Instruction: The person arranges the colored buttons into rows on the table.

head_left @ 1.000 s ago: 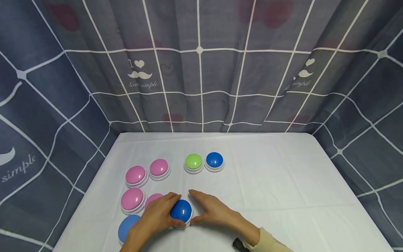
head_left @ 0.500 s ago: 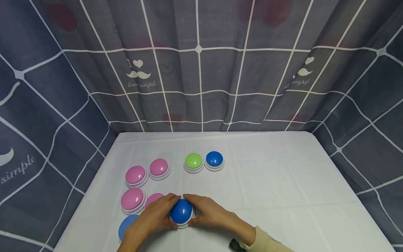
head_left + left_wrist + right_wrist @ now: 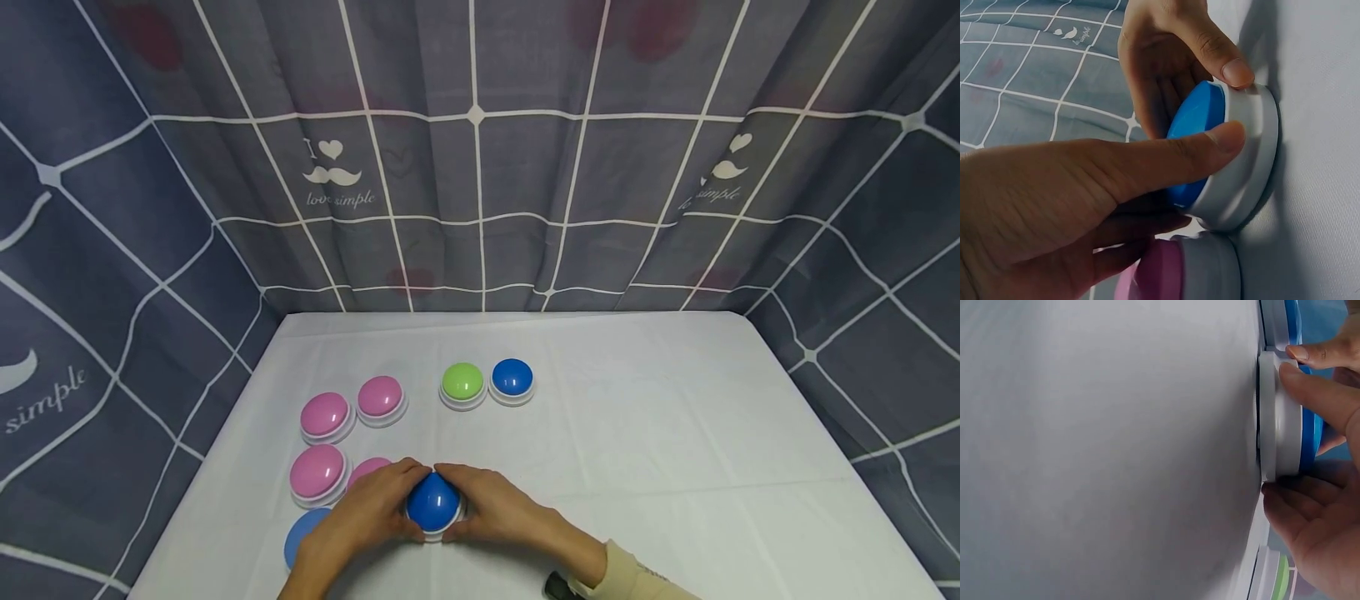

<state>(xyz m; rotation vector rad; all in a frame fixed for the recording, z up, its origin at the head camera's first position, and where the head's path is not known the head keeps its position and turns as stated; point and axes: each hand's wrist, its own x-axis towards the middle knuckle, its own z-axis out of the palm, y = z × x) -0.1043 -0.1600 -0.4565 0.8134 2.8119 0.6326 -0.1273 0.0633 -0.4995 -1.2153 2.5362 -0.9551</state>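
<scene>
A domed blue push button (image 3: pixel 433 502) with a white round base sits on the white cloth between both hands. My left hand (image 3: pixel 372 510) grips its left side, the thumb (image 3: pixel 1225 139) lying across the dome's edge and the base. From the right, my right hand (image 3: pixel 497 505) holds the same button, its thumb (image 3: pixel 1297 378) against the base and its fingers around the far side. The base stays flat on the cloth in both wrist views. Right beside it, a pink button (image 3: pixel 367 468) is partly covered by the left hand.
More pink buttons (image 3: pixel 317 472) stand at the left. A lighter blue button (image 3: pixel 303 533) is half hidden behind the left wrist. Farther back, a green button (image 3: pixel 462 382) adjoins another blue button (image 3: pixel 512 377). A grey checked curtain (image 3: pixel 525 167) encloses the table (image 3: pixel 675 417).
My right hand has moved left and brought its fingers and thumb against the blue button. The left thumb has shifted slightly along the base; the other buttons stay in place.
</scene>
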